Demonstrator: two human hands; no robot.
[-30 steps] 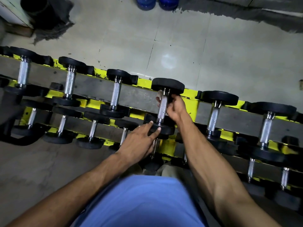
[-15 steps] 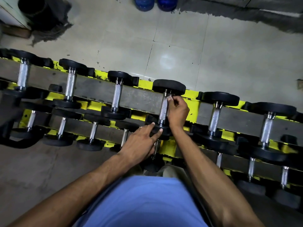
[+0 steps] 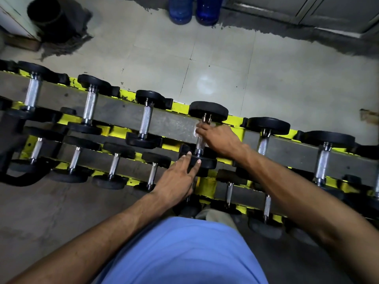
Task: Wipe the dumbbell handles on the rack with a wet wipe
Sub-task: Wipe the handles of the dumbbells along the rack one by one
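Dumbbell (image 3: 207,113) looks heavy and rigid, its knurled handle (image 3: 200,143) grippy; right hand (image 3: 220,140) curls the limp wipe (image 3: 195,130) round it, left hand (image 3: 176,179) flat on the near head (image 3: 206,163).

Blue bottles (image 3: 180,11) (two, side by side) stand on the tiled floor (image 3: 287,78), black bin (image 3: 49,15) well apart.

We found bare rail of rack (image 3: 114,113) open between upper-row handles, either side of middle dumbbell (image 3: 208,111). Black end plates closed off each handle's ends. Our left hand (image 3: 176,181) lay on its near plate, our right hand (image 3: 220,140) round its handle. Lower-row dumbbells (image 3: 113,167) crowded rack's near edge.
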